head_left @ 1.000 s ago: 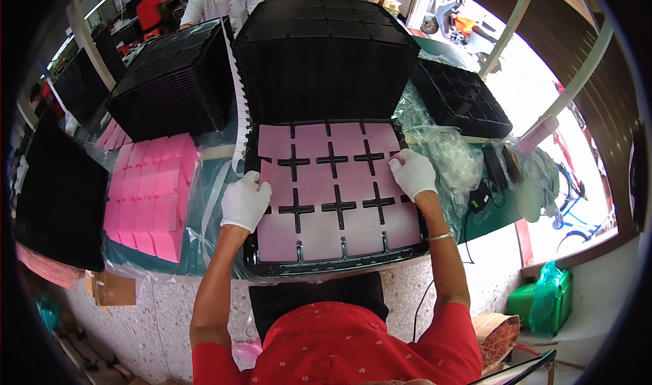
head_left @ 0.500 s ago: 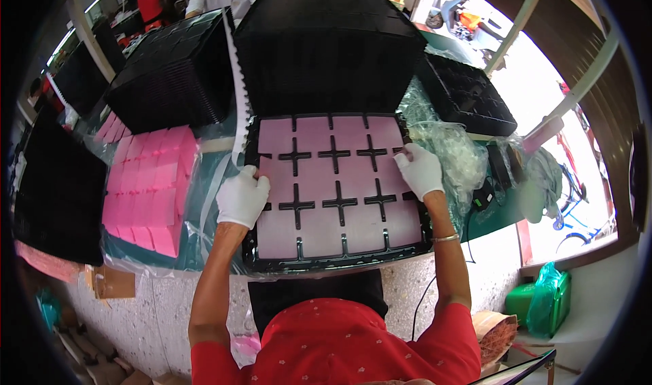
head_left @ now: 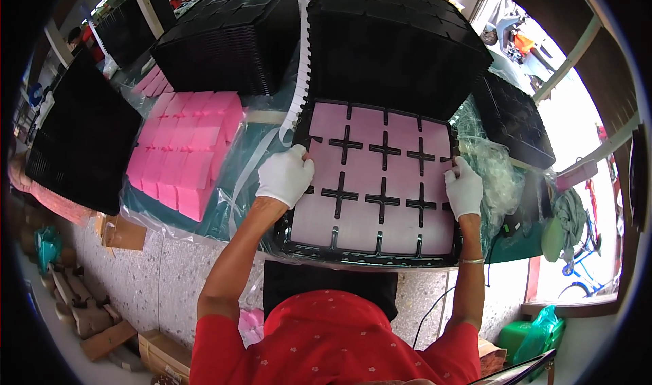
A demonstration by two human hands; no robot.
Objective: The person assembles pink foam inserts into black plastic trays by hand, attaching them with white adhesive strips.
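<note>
A black tray (head_left: 370, 254) with cross-shaped dividers lies before me, its compartments lined with thin pink sheets (head_left: 367, 212). At the tray's left edge is my left hand (head_left: 286, 176), in a white glove, its fingers curled closed against the rim. Opposite it, my right hand (head_left: 465, 189), gloved in white too, has thumb and forefinger drawn together at the right edge. Whether the fingertips hold the rim or the edge of a pink sheet is hidden. A tall stack of black trays (head_left: 394, 59) stands directly behind this tray.
To the left, a block of bright pink pieces (head_left: 180, 147) sits on plastic film over the green table. More black tray stacks (head_left: 224, 45) stand behind and farther left. Crumpled clear plastic (head_left: 494, 178) and another black tray (head_left: 516, 120) are at the right. A white toothed strip (head_left: 299, 89) runs between stacks.
The view has swung, so the tray and table sit farther right and the pink block higher. Both hands stay at the tray's two side edges.
</note>
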